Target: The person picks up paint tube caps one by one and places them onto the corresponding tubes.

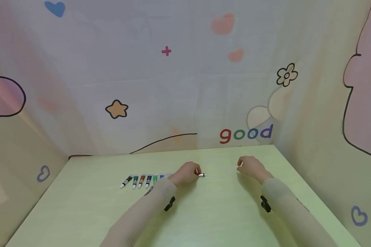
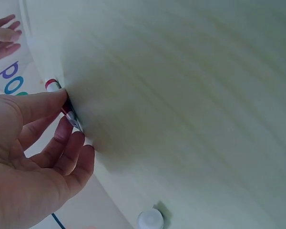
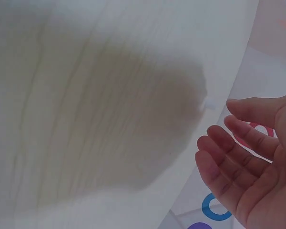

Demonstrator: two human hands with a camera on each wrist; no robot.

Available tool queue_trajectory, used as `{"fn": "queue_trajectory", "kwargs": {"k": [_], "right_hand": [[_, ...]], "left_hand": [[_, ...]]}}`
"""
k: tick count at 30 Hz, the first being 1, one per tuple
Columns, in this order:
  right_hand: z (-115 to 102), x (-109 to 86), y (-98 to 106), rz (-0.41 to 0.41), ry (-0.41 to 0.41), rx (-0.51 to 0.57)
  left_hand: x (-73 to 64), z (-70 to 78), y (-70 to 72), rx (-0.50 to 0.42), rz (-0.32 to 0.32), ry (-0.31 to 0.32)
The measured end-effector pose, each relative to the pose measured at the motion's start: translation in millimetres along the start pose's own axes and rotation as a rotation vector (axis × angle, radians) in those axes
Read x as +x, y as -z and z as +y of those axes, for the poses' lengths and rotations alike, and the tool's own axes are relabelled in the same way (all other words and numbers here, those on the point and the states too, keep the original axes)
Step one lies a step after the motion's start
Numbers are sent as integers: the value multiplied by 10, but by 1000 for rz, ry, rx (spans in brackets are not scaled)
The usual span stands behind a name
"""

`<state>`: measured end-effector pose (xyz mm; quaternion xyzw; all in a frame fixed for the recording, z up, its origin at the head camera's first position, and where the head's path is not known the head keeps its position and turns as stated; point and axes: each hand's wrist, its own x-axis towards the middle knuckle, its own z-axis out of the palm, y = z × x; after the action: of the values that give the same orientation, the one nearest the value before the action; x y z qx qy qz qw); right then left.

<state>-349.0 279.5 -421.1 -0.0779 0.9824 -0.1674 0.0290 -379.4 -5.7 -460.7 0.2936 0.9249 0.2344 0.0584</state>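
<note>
My left hand (image 1: 187,171) pinches a small paint tube (image 1: 201,175), dark red and silver-white, just above or on the tabletop. In the left wrist view the tube (image 2: 66,107) lies between thumb and fingertips, partly covered by the hand (image 2: 38,148). To the left of that hand several paint tubes (image 1: 142,181) with white caps lie in a row; some are hidden by the hand and sleeve. Over the right side of the table hovers my right hand (image 1: 251,168), fingers loosely bent and holding nothing. A tiny white object (image 3: 209,104) lies near its thumb, too blurred to name.
The pale green tabletop (image 1: 210,212) ends at a patterned cloth backdrop (image 1: 173,85) behind and at both sides. A round white cap (image 2: 150,219) shows at the bottom of the left wrist view. Black wrist straps (image 1: 266,204) sit on both forearms.
</note>
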Motion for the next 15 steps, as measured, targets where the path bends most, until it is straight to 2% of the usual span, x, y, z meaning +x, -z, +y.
{"fn": "queue_trajectory", "kwargs": {"k": [7,15], "right_hand": [[2,56,-94,-34,-46,59],[-41,122,-194,-6,23,40]], "left_hand": [[-45,65,3,-26,-31,10],[-95,68,-4,-34,-35,36]]}}
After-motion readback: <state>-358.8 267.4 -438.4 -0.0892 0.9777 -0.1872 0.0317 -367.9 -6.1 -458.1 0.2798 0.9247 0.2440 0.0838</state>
